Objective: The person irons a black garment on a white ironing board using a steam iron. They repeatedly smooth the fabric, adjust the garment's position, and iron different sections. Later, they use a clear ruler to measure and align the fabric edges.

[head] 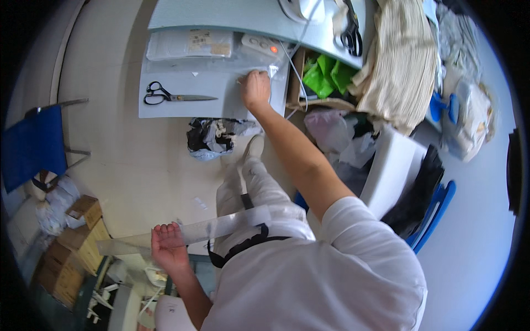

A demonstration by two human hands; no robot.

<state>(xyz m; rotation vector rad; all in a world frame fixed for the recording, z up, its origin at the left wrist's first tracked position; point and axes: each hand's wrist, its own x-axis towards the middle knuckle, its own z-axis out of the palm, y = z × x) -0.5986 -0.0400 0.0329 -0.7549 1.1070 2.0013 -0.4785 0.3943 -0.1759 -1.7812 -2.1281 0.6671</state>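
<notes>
Low at the left, my left hand (169, 247) has its fingers curled around a long clear plastic strip (225, 222), which reaches across in front of my waist. My right hand (256, 87) is over the right part of a white board (178, 111), its fingers bunched by the edge of a clear plastic sheet (273, 71). Whether they pinch anything is hidden. Tailor's shears (182, 97) with black handles lie on the board to the left, blades pointing toward my right hand.
A clear plastic pack (174, 44) and a power strip (258, 42) with a lit switch lie behind. Black scissors (354, 41) and pleated cream fabric (399, 62) are on the upper table. A bag with scraps (211, 138) sits on the floor; cardboard boxes (68, 265) stand lower left.
</notes>
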